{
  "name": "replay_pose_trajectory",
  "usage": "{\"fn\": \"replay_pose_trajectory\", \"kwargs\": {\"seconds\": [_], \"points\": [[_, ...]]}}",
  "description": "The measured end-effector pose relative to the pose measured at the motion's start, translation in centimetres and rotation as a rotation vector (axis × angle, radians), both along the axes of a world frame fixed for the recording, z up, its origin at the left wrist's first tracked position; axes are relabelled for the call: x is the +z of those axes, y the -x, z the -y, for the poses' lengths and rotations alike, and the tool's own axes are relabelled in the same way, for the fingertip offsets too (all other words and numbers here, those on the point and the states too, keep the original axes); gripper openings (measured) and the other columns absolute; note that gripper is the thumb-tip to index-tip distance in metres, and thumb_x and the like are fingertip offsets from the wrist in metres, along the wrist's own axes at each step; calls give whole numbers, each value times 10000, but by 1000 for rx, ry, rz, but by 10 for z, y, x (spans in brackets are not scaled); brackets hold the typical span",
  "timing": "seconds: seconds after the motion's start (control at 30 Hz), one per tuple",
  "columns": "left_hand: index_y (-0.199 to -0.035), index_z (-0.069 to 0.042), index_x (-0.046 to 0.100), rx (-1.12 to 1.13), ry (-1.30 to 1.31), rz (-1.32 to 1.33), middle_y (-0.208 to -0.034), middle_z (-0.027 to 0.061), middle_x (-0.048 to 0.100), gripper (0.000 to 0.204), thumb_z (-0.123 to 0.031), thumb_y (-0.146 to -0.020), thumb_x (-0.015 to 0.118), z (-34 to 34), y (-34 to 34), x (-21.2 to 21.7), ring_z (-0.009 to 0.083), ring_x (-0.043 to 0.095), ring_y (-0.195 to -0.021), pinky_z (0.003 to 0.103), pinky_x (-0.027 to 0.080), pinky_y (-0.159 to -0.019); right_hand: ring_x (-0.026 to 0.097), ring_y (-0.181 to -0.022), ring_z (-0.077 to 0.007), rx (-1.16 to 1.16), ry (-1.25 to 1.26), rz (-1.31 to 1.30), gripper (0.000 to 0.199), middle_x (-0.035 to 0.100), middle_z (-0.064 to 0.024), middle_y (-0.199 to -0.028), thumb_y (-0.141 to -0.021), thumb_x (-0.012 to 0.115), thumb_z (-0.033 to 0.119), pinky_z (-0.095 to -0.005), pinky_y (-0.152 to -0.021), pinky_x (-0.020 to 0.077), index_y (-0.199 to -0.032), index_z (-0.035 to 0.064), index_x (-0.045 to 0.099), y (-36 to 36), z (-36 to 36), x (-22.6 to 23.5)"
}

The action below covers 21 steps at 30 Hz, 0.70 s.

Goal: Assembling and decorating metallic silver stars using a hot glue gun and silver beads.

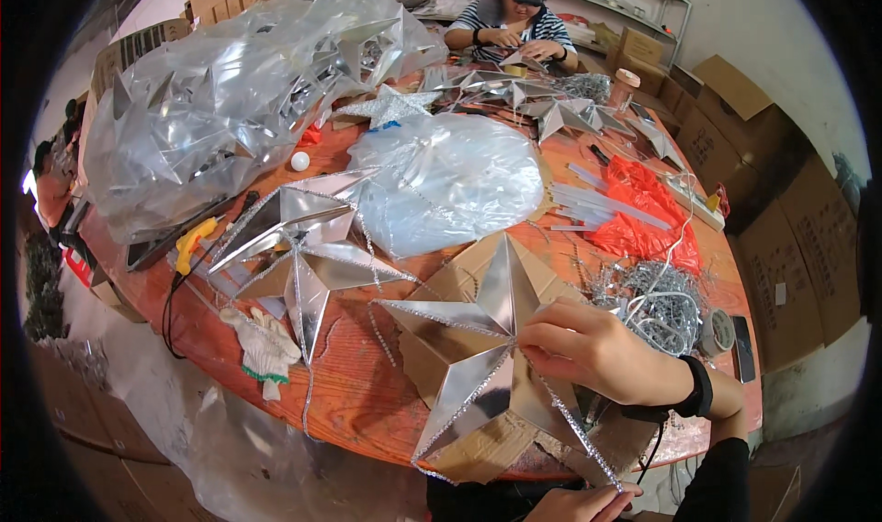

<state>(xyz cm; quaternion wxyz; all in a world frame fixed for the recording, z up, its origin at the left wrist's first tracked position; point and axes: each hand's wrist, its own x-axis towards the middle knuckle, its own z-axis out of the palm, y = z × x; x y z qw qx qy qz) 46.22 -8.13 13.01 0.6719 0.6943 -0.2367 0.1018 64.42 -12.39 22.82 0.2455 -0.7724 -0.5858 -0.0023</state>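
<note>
A shiny silver five-pointed star [487,375] lies in front of me on a piece of brown cardboard [501,439]. Sparkly silver trim [457,415] runs along several of its ridges and edges. Near the star's centre, my right hand [588,347] is closed in a pinch at the trim. Down at the lower edge, my left hand [583,505], partly cut off, pinches the trim by the tip of the lower right point. Between the two hands the strand is stretched along that point. Another silver star [308,288] with loose trim sits to the left.
Further left are a yellow glue gun [195,243] and a white glove [262,346]. Clear plastic bags [459,182] fill the middle and far left. Red plastic [634,214], tangled silver trim [657,306] and a tape roll [718,332] lie right. Across the table, a person [514,30] handles another star.
</note>
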Motion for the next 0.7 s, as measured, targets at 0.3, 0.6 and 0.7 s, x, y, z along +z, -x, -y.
{"fn": "replay_pose_trajectory", "kwargs": {"seconds": [0.3, 0.6, 0.7], "points": [[-988, 25, 622, 4, 62, -19, -708, 167, 618, 178, -117, -899, 562, -1, -4, 4, 310, 563, -523, 374, 446, -480, 579, -850, -287, -16, 10, -22, 212, 571, -120, -916, -802, 636, 61, -354, -739, 489, -989, -14, 571, 0, 0, -1], [-1007, 29, 611, 6, 36, 13, -705, 176, 609, 186, -112, -892, 570, -1, -5, 3, 322, 565, -527, 374, 436, -472, 580, -871, -287, -17, -30, 10, 199, 567, -128, -926, -800, 621, 38, -356, -737, 492, -979, -25, 562, 2, 5, -3], [-1015, 30, 607, -3, 53, -17, -709, 176, 610, 194, -114, -892, 571, -1, -6, 4, 319, 561, -517, 374, 429, -464, 584, -927, -283, 1, 11, 30, 261, 568, -135, -993, -781, 602, 22, -341, -739, 518, -1032, -32, 556, 6, 10, -2]]}}
